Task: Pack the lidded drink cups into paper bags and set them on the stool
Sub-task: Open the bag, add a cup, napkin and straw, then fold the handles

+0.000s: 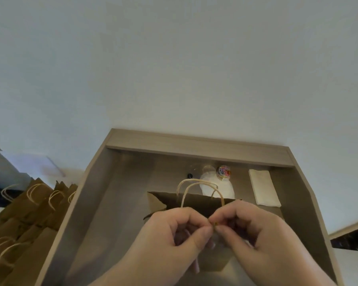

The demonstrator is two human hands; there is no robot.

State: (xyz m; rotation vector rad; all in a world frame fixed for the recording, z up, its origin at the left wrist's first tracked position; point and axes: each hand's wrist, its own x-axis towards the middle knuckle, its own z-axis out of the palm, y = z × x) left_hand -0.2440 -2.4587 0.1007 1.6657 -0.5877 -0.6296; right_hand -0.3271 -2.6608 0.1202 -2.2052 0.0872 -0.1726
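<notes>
Beige wooden desk (116, 203) with a raised back ledge is set against a plain pale wall (174, 69). A small yellowish piece (214, 224), too small to identify, is pinched tight between the curled fingers of the left hand (174, 228) and right hand (254, 226). Brown paper bag with twine handles (196, 201) is seen just behind the pinch. Translucent lidded drink cup (225, 188) is beyond that, and stacked brown bags (29, 213) are far left.

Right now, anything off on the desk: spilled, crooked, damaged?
Nothing spilled or damaged. Only untidy spot: the spare paper bags left of the desk lie in a slumped, uneven heap. The open bag on the desk stands upright; left hand and right hand pinch a small yellowish item near its top.
</notes>
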